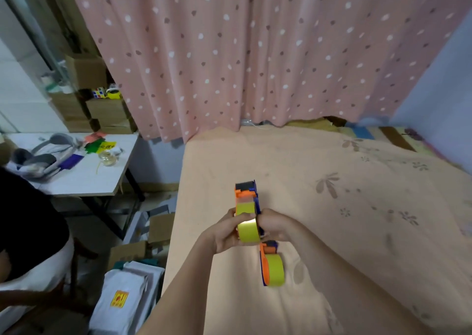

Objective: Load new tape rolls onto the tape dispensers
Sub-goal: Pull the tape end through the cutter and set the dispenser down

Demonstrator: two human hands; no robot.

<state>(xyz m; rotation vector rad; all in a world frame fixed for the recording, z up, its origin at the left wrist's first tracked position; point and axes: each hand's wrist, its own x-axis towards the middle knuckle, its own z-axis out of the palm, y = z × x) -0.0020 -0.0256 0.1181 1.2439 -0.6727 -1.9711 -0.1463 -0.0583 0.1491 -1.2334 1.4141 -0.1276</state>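
Over peach bedsheet (332,219), both hands grip a yellow-taped dispenser (246,207).

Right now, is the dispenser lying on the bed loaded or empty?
Loaded: the dispenser on the bed carries a yellow-green tape roll seated against its orange side.

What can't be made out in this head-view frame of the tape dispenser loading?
- Whether the yellow-green tape roll is fully seated on the held blue-and-orange plastic dispenser: the left hand and right hand cover its sides.
- The right hand's fingertips: hidden behind that dispenser.
- The top of the second blue-and-orange dispenser lying on the peach bedsheet: covered by the right hand.
- The printing on the yellow label at the floor: too small and blurred.
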